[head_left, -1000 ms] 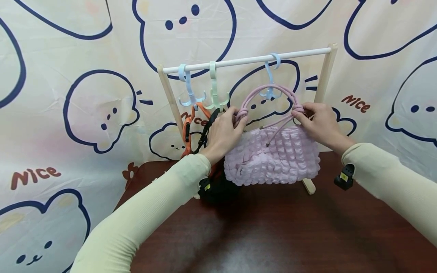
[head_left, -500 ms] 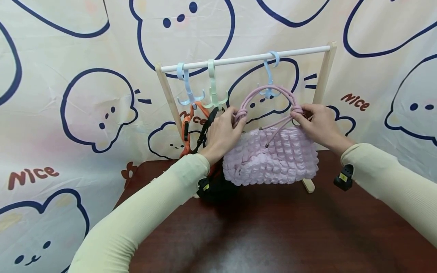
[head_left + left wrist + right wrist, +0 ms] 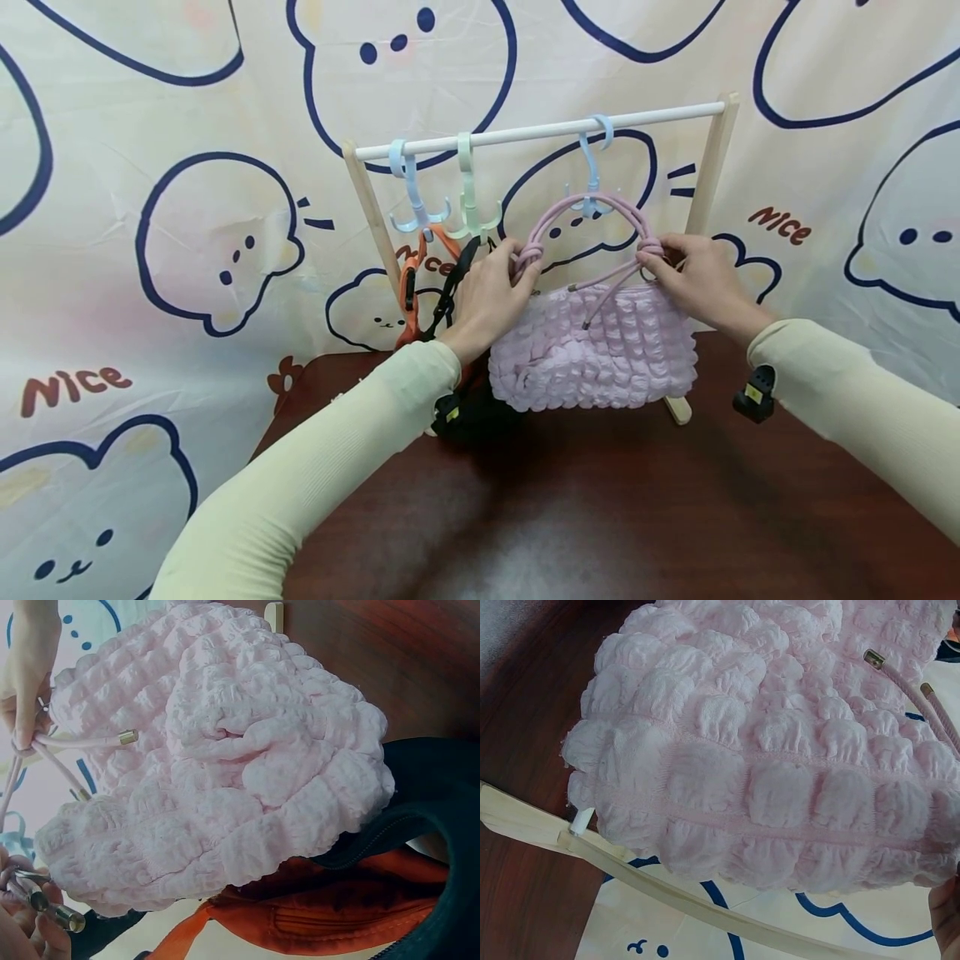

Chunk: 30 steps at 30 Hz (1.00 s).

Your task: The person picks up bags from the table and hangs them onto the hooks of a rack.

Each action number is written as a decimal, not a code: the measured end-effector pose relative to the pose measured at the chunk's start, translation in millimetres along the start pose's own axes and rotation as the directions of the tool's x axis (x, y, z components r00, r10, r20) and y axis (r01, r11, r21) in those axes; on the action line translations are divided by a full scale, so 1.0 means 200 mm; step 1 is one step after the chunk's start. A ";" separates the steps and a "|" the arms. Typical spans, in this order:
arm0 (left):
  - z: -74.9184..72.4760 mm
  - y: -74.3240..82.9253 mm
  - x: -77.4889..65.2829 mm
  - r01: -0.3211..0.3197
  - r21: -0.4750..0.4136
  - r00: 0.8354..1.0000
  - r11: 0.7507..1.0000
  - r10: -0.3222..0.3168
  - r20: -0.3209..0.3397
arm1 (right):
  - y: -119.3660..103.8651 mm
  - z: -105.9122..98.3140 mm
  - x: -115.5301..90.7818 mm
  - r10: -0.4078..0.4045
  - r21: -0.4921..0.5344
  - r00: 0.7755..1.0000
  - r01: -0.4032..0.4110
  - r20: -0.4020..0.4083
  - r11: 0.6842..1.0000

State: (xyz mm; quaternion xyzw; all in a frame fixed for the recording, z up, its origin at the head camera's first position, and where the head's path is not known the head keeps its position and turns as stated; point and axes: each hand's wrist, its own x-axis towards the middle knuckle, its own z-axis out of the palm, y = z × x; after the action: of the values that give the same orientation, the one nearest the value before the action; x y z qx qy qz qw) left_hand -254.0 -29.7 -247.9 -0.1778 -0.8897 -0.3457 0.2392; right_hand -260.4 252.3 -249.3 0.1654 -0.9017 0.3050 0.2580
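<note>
A puffy pink handbag (image 3: 600, 354) hangs between two hands above the table, its bubbled cloth filling both wrist views. The left hand (image 3: 487, 292) pinches the knotted left base of its cord handle (image 3: 551, 218). At the opposite knot, the right hand (image 3: 697, 275) grips the handle base with thumb and fingers. The arched handle overlaps the prongs of a light blue hook hanger (image 3: 592, 171) in the head view. Two metal-tipped cord ends (image 3: 129, 736) dangle over the bag's front.
A wooden rack with a white rail (image 3: 525, 133) stands behind. Blue (image 3: 415, 200) and green (image 3: 469, 196) hook hangers hang at its left, with an orange strap (image 3: 408, 292) and a black strap (image 3: 454, 279) below them. A dark bag (image 3: 442, 780) and an orange bag (image 3: 345, 915) sit beside the pink one.
The handle's arch and the right hand have dropped slightly, and the bag's right side sits a bit lower. Both hands keep their hold; the left one has hardly moved.
</note>
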 end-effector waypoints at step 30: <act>0.01 0.00 -0.02 -0.020 0.013 1.000 1.000 0.020 -0.012 | 0.03 0.03 -0.04 -0.010 0.001 1.000 0.010 0.003 1.000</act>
State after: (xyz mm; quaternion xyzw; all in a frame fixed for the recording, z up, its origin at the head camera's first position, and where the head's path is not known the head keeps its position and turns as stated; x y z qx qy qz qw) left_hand -251.1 -29.2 -250.8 -0.1832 -0.8887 -0.3384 0.2491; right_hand -258.3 253.8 -261.3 0.1704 -0.9011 0.3040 0.2579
